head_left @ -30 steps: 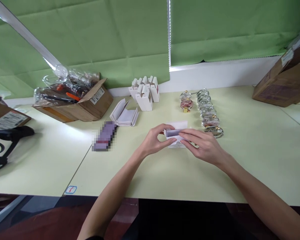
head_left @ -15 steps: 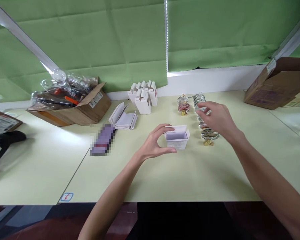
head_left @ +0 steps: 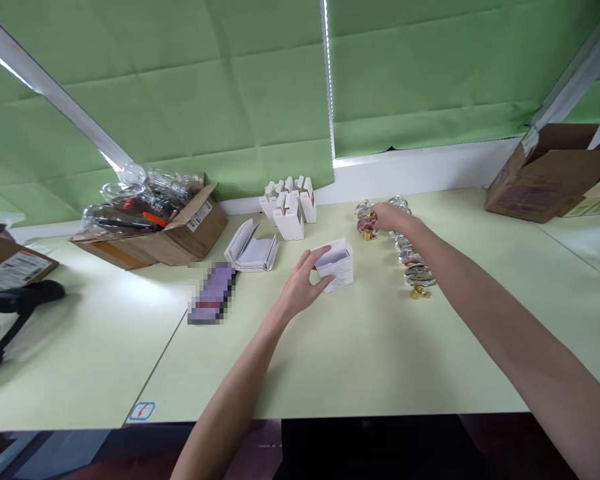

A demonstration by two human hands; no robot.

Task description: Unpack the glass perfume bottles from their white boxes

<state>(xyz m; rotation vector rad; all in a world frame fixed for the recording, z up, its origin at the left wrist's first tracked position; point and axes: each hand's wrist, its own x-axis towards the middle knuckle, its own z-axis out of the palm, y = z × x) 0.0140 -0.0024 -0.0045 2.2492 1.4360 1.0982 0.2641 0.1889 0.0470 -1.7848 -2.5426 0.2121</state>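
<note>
My left hand (head_left: 304, 283) grips a small white carton (head_left: 341, 275) by its left side, thumb in front and fingers behind. The carton's top is open and it tilts a little on the table. Farther back, my right hand (head_left: 387, 217) has its fingers closed at a round glass bottle (head_left: 366, 224) with a gold cap; the fingertips are partly hidden. Behind that bottle stands a second similar one (head_left: 363, 206). A row of shiny round bottles (head_left: 416, 273) with gold caps runs beside them, partly covered by my right forearm.
Several white cartons (head_left: 290, 220) stand at the back, near flat folded cartons (head_left: 255, 253). A pixelated purple object (head_left: 213, 293) lies at left. Cardboard boxes with plastic-wrapped items (head_left: 180, 233) and an open brown box (head_left: 540, 180) flank the table; a black stand (head_left: 20, 300) is far left.
My right hand has moved left and away from me, from above the bottle row to the separate round bottle. My left hand has shifted the carton slightly left and turned it.
</note>
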